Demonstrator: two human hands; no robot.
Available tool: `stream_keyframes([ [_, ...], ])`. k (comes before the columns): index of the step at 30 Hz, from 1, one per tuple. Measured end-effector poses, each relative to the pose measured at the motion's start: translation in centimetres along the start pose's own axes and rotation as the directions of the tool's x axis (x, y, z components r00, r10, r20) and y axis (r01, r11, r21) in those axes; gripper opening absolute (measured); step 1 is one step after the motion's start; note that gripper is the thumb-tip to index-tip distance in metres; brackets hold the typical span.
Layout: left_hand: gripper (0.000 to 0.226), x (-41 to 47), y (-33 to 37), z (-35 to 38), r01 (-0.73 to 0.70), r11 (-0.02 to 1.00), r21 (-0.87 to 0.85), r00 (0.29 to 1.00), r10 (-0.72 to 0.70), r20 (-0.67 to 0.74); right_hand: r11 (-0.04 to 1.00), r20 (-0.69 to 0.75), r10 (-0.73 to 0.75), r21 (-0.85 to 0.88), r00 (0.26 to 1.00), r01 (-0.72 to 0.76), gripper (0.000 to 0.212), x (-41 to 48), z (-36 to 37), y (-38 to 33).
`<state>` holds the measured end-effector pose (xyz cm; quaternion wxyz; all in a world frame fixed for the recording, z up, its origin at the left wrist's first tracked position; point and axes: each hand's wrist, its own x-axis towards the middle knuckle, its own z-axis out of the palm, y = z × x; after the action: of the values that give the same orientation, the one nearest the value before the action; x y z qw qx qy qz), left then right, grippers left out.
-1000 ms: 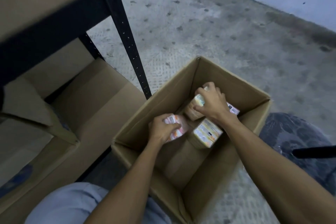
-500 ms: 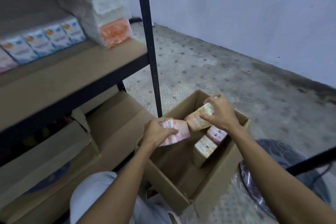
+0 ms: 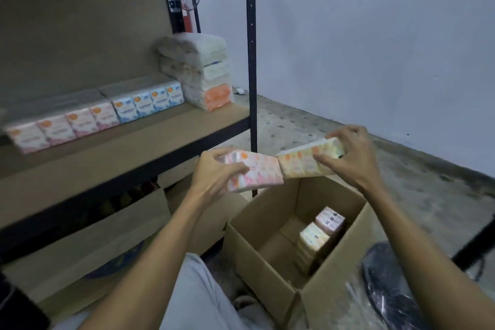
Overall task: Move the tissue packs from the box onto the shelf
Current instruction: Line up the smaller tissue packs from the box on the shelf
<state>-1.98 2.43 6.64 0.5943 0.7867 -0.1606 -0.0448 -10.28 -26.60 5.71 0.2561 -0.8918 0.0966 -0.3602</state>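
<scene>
Now left hand (image 3: pixel 214 173) grips pink-printed pack (image 3: pixel 258 172); right hand (image 3: pixel 349 159), yellow-printed pack (image 3: pixel 301 161).

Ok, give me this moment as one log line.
left hand: grips pink tissue pack | right hand: grips yellow tissue pack | both clear of box, not yet on shelf | two more packs in box

Two forearms bare from elbow to wrist: left forearm (image 3: pixel 150 262) at near centre, right forearm (image 3: pixel 417 249) at near right. Left hand (image 3: pixel 214 177) and right hand (image 3: pixel 348 160) bare as well, edges softened by blur. Pale grey-blue cloth (image 3: pixel 192 303) over a leg at near centre, plain, smooth, faintly creased. Just right of it, a small pale rounded shape (image 3: pixel 245 303), too blurred to identify.
</scene>
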Motion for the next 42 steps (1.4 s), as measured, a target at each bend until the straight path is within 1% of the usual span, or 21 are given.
stream_keyframes([
  [1, 0.035, -0.2, 0.7, -1.1, -0.025, 1.000, -0.009, 1.000, 0.024, -0.014, 1.000, -0.018, -0.008, 0.013, 1.000, 0.009, 0.046, 0.2, -0.5, -0.8],
  [5, 0.040, -0.7, 3.2, -5.4, -0.126, 0.992, -0.011, 0.992, 0.125, -0.029, 0.997, -0.078, -0.036, 0.058, 0.996, 0.040, 0.046, 1.6, -1.8, -4.0],
  [7, 0.037, -0.9, 4.0, -7.5, -0.179, 0.983, -0.030, 0.982, 0.177, -0.062, 0.993, -0.106, -0.061, 0.098, 0.992, 0.072, 0.045, 2.3, -1.8, -5.5],
  [10, 0.034, -1.3, 4.7, -10.7, -0.261, 0.965, 0.000, 0.959, 0.259, -0.113, 0.977, -0.148, -0.098, 0.176, 0.984, 0.124, 0.042, 3.6, -0.9, -7.8],
  [15, 0.038, -1.7, 3.5, -16.4, -0.332, 0.941, 0.065, 0.924, 0.339, -0.176, 0.945, -0.155, -0.148, 0.269, 0.977, 0.186, 0.040, 5.5, 2.6, -11.5],
  [18, 0.041, -2.4, 2.3, -19.4, -0.378, 0.925, 0.046, 0.905, 0.379, -0.191, 0.920, -0.159, -0.157, 0.336, 0.975, 0.203, 0.039, 6.2, 5.5, -13.7],
  [21, 0.047, -2.7, 1.2, -22.3, -0.435, 0.890, 0.136, 0.866, 0.455, -0.206, 0.898, -0.147, -0.164, 0.387, 0.975, 0.209, 0.039, 6.8, 8.8, -15.6],
  [24, 0.045, -2.9, -0.3, -25.3, -0.425, 0.882, 0.203, 0.851, 0.466, -0.243, 0.873, -0.137, -0.178, 0.436, 0.974, 0.220, 0.042, 7.1, 11.9, -17.5],
  [27, 0.045, -3.1, -2.0, -28.1, -0.401, 0.894, 0.202, 0.855, 0.444, -0.267, 0.823, -0.131, -0.214, 0.510, 0.968, 0.251, 0.039, 7.3, 14.5, -19.3],
  [30, 0.049, -3.2, -3.1, -30.4, -0.367, 0.908, 0.203, 0.865, 0.414, -0.285, 0.799, -0.107, -0.266, 0.532, 0.958, 0.281, 0.040, 7.9, 16.8, -20.2],
  [36, 0.051, -2.7, -4.8, -33.5, -0.303, 0.889, 0.344, 0.880, 0.400, -0.257, 0.829, 0.055, -0.266, 0.522, 0.962, 0.199, 0.045, 8.7, 20.0, -20.6],
  [39, 0.056, -2.5, -5.9, -34.3, -0.233, 0.880, 0.414, 0.901, 0.355, -0.248, 0.856, 0.160, -0.272, 0.491, 0.949, 0.162, 0.057, 8.7, 20.9, -20.4],
  [40, 0.057, -2.5, -6.2, -34.4, -0.208, 0.878, 0.432, 0.910, 0.335, -0.243, 0.862, 0.197, -0.270, 0.485, 0.943, 0.145, 0.059, 8.6, 21.2, -20.4],
  [42, 0.060, -2.6, -6.9, -34.6, -0.170, 0.871, 0.461, 0.921, 0.306, -0.239, 0.867, 0.227, -0.268, 0.482, 0.936, 0.131, 0.059, 8.4, 21.8, -20.0],
])
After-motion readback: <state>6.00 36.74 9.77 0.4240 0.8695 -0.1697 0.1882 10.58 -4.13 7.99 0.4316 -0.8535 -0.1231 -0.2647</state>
